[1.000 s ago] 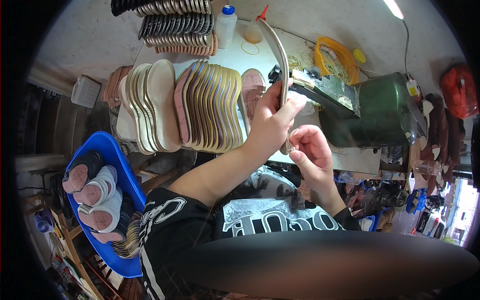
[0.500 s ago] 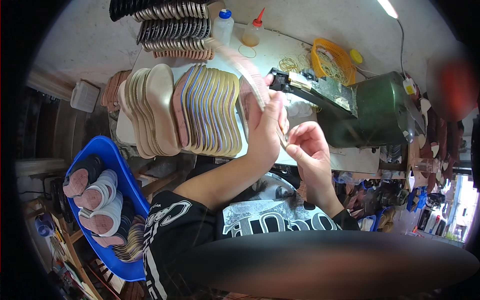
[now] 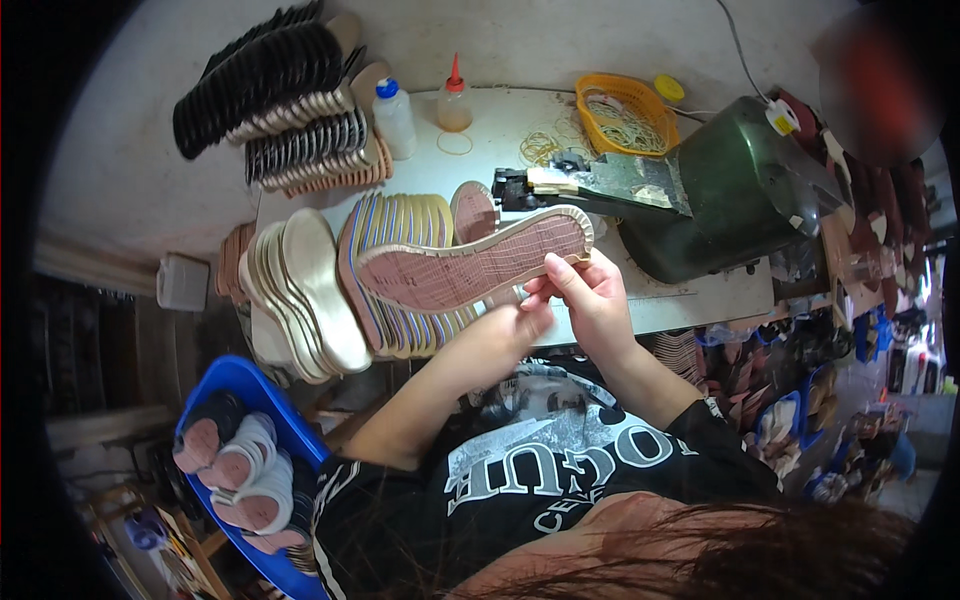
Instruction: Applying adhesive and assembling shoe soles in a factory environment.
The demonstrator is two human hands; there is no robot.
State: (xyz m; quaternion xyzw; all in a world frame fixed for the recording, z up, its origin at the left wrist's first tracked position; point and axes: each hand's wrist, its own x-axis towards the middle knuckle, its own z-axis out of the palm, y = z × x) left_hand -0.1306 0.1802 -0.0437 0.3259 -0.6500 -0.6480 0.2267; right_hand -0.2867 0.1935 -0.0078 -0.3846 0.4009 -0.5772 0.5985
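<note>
A shoe insole (image 3: pixel 440 272), pinkish-brown with a pale folded rim, lies stretched out sideways in front of me above the table. My right hand (image 3: pixel 592 290) pinches its right end, thumb on top and fingers underneath. Below the insole's lower edge is my left hand (image 3: pixel 520 330), smeared by motion; its fingers are partly hidden, and whether it touches the insole is unclear. Behind the held insole stands a row of similar insoles (image 3: pixel 400 222) with yellowish and blue edges. Another pinkish insole (image 3: pixel 474 208) sits beside the black head of a green machine (image 3: pixel 680 235).
Pale gold insoles (image 3: pixel 318 275) stand at the table's left. Farther back are black strapped soles (image 3: pixel 260 80), a blue-capped bottle (image 3: pixel 394 125), a red-tipped bottle (image 3: pixel 454 108) and a yellow basket (image 3: pixel 590 92) of cords. A blue tub (image 3: pixel 232 385) of insoles sits lower left.
The insole has swung from upright in my left hand to lying sideways, its right end now in my right hand. My left hand has dropped below it. The whole view has shifted.
</note>
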